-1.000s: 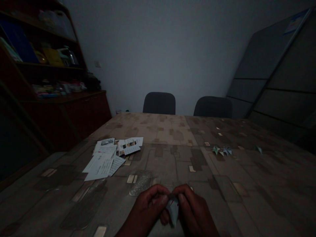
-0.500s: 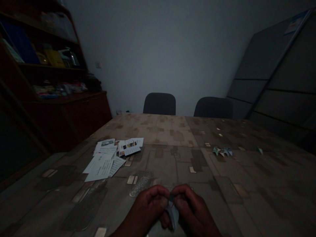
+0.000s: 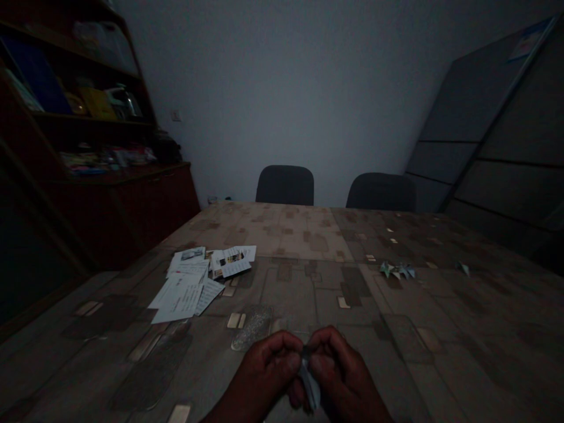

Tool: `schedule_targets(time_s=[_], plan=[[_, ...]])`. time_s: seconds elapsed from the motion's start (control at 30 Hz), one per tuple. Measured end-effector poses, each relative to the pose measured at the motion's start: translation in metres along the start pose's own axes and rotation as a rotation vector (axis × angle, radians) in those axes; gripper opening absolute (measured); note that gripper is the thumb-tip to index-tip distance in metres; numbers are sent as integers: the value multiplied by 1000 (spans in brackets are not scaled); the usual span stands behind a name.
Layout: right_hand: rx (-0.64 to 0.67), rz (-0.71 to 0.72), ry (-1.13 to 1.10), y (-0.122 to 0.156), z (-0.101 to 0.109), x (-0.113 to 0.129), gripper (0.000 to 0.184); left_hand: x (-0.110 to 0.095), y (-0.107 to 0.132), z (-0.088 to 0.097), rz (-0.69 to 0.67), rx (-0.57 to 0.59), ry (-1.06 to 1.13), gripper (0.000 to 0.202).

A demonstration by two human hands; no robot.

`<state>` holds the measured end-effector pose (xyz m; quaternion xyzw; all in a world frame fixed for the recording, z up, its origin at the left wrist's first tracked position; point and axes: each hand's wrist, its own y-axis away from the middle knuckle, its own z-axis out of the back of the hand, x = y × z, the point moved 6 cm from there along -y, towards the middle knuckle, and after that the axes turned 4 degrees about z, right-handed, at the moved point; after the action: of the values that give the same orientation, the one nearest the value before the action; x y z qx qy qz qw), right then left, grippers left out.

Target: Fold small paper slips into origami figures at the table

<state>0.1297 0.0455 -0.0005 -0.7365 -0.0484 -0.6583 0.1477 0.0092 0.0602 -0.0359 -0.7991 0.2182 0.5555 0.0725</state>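
My left hand (image 3: pixel 264 370) and my right hand (image 3: pixel 341 370) meet at the near edge of the table, fingers curled and pinched together on a small folded piece of pale paper (image 3: pixel 308 382) that hangs between them. The thumbs press its top. A loose pile of printed paper sheets (image 3: pixel 194 282) lies on the table to the left of my hands. Several small folded paper figures (image 3: pixel 396 269) sit on the table to the right, farther off, with one more (image 3: pixel 462 268) beyond them.
A long table with a patterned brown cover (image 3: pixel 308 247) fills the view. Two dark chairs (image 3: pixel 284 184) (image 3: pixel 380 191) stand at its far end. A dark wooden shelf unit (image 3: pixel 88 147) with stored things is at the left, a grey board (image 3: pixel 497 117) leans at the right.
My hands have stayed in place, with the fingers shifting slightly on the folded paper. Its lower tip now shows less between my hands.
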Motion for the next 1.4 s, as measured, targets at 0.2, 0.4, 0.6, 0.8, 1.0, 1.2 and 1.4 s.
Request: schedule_targets(time_s=[0.2,0.4,0.6,0.8,1.0,1.2,1.4], plan=[[-42,-62,-6,0,3,0,50,-4,-1,-1,13,-23,5,44],[-77,-87,37,1,5,6,56,-7,0,0,31,-66,30,42],[-78,-102,2,1,7,-2,52,-7,0,0,24,-44,4,41],[-28,-93,-99,2,8,-18,49,-9,-2,0,42,-33,61,46],[14,-54,-170,0,1,-5,44,-10,-1,0,21,35,121,44],[75,-28,-276,-2,-6,-11,37,-3,-2,2,0,9,96,43],[37,5,-161,-3,-2,-20,41,-3,-3,1,-23,-16,60,41]])
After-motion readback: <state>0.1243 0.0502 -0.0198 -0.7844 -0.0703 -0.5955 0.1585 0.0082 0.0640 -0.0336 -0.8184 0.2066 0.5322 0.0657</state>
